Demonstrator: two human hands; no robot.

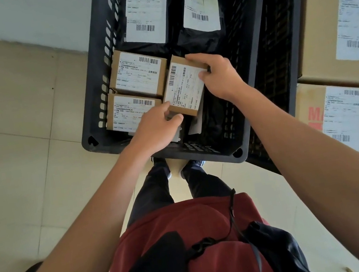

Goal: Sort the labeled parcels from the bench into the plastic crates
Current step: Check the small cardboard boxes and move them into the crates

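Beige floor tiles [19,145] all around, two dark shoes [180,168] down below, a red shirt [192,241] with a black strap [233,217] close to the camera.

On the right, a second black plastic crate [278,51] with two big brown cardboard boxes [330,20] [336,117] inside, each with a white label.

In the middle, a black plastic crate with slotted walls [102,82]. Inside at the far end, two black plastic bags [150,42] [199,36] side by side, each with a white label. On the left side, two small brown cardboard boxes with white labels [139,74] [129,113], one right behind the other, touching. Below the hands, a dark bag and a white label edge [195,124] on the crate floor, partly hidden.

Held over the near right part of that crate: a small brown cardboard box with a white barcode label [183,87], tilted, label facing up, just beside the two boxes on the left.

Left hand [156,130] at the near corner of the box, thumb on top, fingers curled under, pinching the corner. Right hand [218,76] at the far right edge, pointer finger stretched along the far side, thumb pressed on the label, gripping the box.
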